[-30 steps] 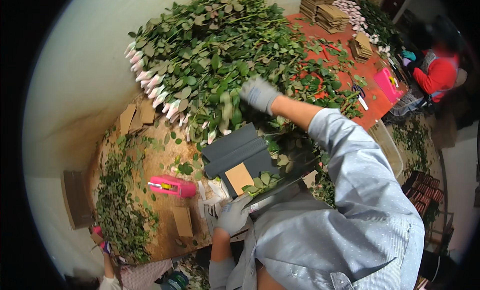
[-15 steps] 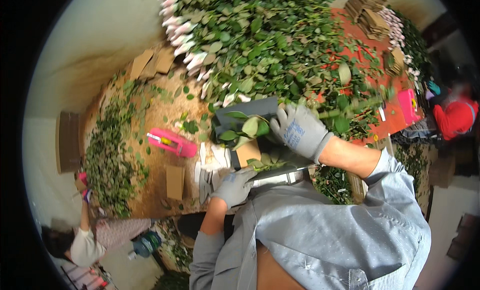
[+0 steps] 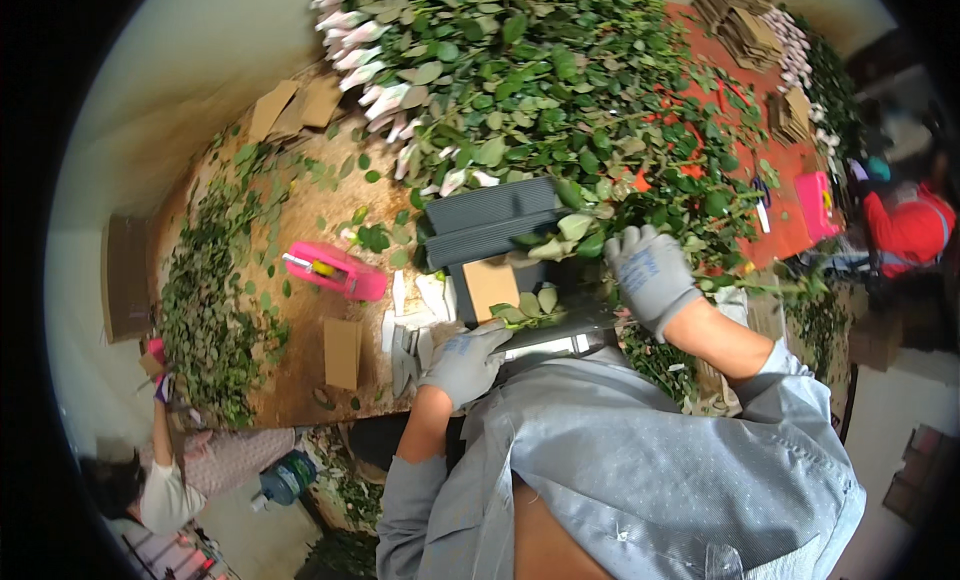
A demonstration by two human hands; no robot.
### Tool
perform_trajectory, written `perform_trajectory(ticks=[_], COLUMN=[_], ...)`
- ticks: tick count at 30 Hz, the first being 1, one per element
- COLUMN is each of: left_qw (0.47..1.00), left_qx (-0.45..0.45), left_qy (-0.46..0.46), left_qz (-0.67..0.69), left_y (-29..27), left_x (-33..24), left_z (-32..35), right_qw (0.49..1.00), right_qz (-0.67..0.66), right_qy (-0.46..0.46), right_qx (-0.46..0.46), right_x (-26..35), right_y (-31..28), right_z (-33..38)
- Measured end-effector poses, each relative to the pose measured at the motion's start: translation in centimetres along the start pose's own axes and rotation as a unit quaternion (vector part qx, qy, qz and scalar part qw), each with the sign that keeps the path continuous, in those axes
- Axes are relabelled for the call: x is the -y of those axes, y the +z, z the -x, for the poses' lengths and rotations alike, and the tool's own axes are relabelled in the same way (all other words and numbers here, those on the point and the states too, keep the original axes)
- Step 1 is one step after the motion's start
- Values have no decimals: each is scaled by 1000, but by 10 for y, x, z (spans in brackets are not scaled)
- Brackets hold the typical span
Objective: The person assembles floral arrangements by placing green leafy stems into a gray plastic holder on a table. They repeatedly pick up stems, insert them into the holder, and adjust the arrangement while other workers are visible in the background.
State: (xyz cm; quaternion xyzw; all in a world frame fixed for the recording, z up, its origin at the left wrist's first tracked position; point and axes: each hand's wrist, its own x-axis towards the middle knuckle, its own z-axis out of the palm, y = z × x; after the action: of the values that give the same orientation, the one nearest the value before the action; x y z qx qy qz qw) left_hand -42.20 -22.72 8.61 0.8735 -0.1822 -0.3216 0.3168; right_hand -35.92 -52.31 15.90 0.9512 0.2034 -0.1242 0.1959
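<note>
My left hand (image 3: 465, 365), in a grey glove, rests at the near edge of the table with its fingers closed at the end of a leafy stem (image 3: 527, 308). Those leaves lie over a brown cardboard piece (image 3: 489, 286) on a dark surface. Farther right, my gloved right hand (image 3: 652, 276) is curled around another leafy stem (image 3: 570, 242), whose leaves show left of the hand; its other end trails off rightward. Behind the cardboard stands a dark ribbed holder (image 3: 492, 218). What lies inside each palm is hidden.
A big heap of leafy stems (image 3: 540, 90) with white-and-pink wrapped heads covers the far table. To the left lie a pink tool (image 3: 335, 271), a cardboard block (image 3: 342, 354) and loose leaves (image 3: 215, 310). Co-workers are at far left and far right (image 3: 912, 230).
My right hand has moved right and slightly nearer, drawing its leafy stem away from the ribbed holder and uncovering it. The left hand has stayed nearly in place.
</note>
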Motion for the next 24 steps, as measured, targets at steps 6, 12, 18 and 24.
perform_trajectory(ticks=[6, 12, 18, 24], left_qw=[999, 1000, 998, 999], left_qx=[-29, 3, 10, 3], left_qy=[22, 18, 7, 3], left_qz=[-14, -3, -55, -49], left_y=[-1, 1, -5, 3], left_x=[-3, 1, -9, -1], left_z=[4, 1, 5, 5], right_qw=[994, 930, 923, 976], right_qz=[-73, -228, -132, -198], right_qy=[59, 37, 173, 73], right_qx=[63, 285, 316, 46], right_x=[-40, -15, -43, -59], right_y=[19, 118, 287, 60], right_z=[73, 113, 151, 50])
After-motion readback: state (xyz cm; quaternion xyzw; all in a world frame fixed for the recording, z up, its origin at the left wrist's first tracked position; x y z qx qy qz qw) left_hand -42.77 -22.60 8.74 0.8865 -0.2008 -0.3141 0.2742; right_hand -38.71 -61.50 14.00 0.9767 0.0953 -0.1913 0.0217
